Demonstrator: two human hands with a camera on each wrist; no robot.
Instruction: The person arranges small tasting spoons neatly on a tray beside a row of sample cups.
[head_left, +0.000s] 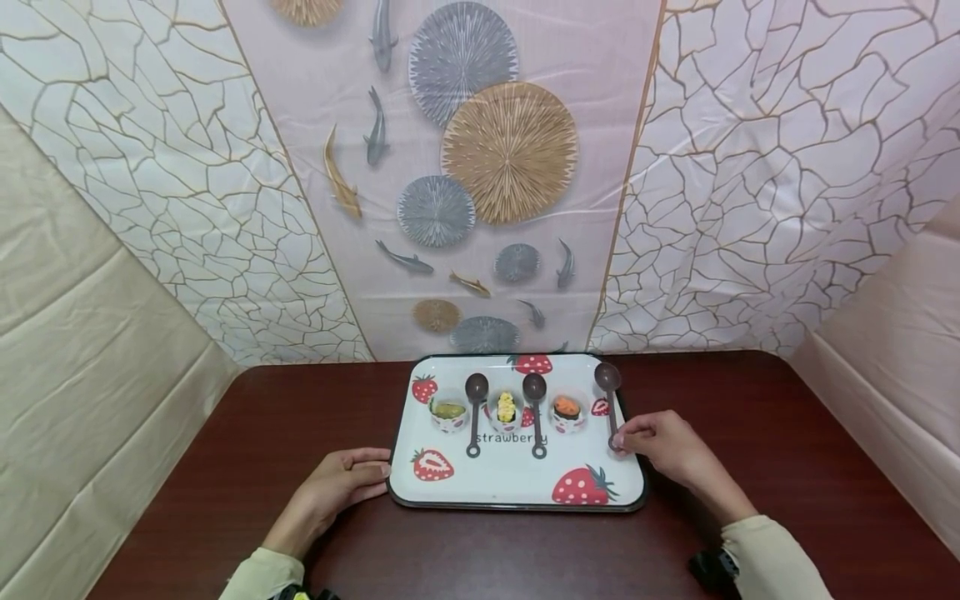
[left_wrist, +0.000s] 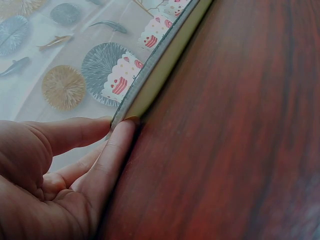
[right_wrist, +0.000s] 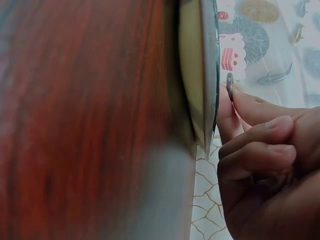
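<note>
A white strawberry-print tray (head_left: 495, 483) with a dark rim lies on the table. My left hand (head_left: 337, 485) holds its left edge, thumb at the rim and a finger against the outer wall (left_wrist: 155, 82), in the left wrist view. At the tray's right side, my right hand (head_left: 667, 446) pinches the lower end of a brown spoon (head_left: 608, 379) between thumb and finger. Two more brown spoons lie between the cups, a left one (head_left: 476, 387) and a middle one (head_left: 534, 387). The cups hold green food (head_left: 448, 410), yellow food (head_left: 506, 407) and orange food (head_left: 566, 407).
The dark reddish-brown table (head_left: 300, 408) surrounds the tray. Behind it hangs a patterned cloth (head_left: 517, 275) with fish and round motifs. Beige padded panels (head_left: 90, 358) flank the table on both sides.
</note>
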